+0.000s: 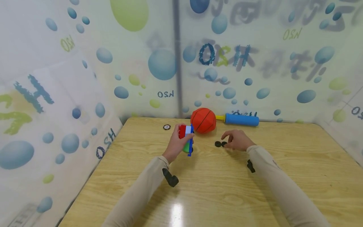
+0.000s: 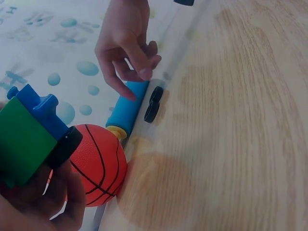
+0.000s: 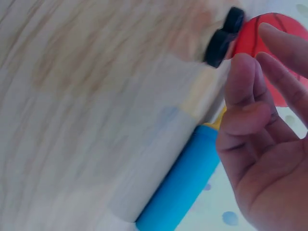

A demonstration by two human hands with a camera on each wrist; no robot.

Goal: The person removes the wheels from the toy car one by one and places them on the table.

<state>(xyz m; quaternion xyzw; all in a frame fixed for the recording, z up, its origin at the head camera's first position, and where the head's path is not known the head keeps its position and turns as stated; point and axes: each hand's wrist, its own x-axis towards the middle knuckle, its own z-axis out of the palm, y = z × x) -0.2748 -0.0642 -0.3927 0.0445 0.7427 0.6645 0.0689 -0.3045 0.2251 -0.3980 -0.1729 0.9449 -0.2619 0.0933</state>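
Observation:
My left hand [image 1: 176, 143] grips a toy vehicle [image 1: 188, 130] above the table, its thumb across the side. The toy has red, pale and green blocks on a blue chassis. In the left wrist view a black wheel [image 2: 66, 146] sits on that chassis [image 2: 45, 113]. Two small black wheels [image 1: 217, 144] lie side by side on the tabletop. Close beside them hovers my right hand [image 1: 239, 140], fingers loosely bent with nothing between them. The right wrist view shows the same pair of wheels [image 3: 218, 46] just beyond the fingertips.
At the table's back edge sits a red toy basketball [image 1: 203, 120]. Right of it lies a blue pump [image 1: 242, 119] with a yellow end. A round black-and-white disc [image 1: 166, 127] lies at the back left. Patterned curtains [image 1: 141, 72] hang behind the wooden table [image 1: 215, 189].

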